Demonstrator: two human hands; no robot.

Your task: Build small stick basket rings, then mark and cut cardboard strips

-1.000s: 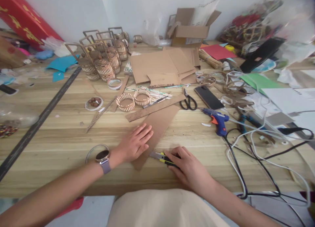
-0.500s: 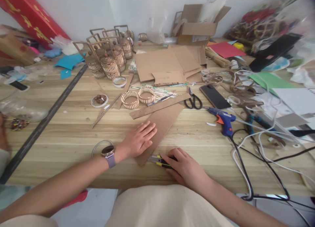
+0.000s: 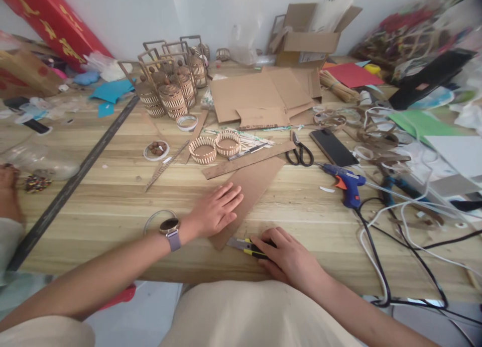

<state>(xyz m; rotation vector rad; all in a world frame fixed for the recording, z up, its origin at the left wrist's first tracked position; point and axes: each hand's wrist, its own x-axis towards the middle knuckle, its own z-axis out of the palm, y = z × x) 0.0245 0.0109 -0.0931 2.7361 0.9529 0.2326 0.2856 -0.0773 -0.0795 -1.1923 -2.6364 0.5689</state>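
Observation:
My left hand lies flat with its fingers stretched out on a strip of brown cardboard, which slants across the wooden table. A watch with a mauve band circles that wrist. My right hand is closed around a yellow and black utility knife. The knife's blade points left, by the near end of the cardboard strip. Beyond the strip lie a narrower cardboard piece and two small rings of bamboo slats. Black-handled scissors rest to their right.
A blue glue gun with tangled cords and a black phone lie at right. Several slatted lantern-like baskets stand behind, beside stacked cardboard sheets. At the left edge, another person's hand rests near a plastic bottle.
The whole view has shifted slightly, so things sit a little further right. Both hands keep their places on the cardboard and the knife. More of the other person's arm shows at left.

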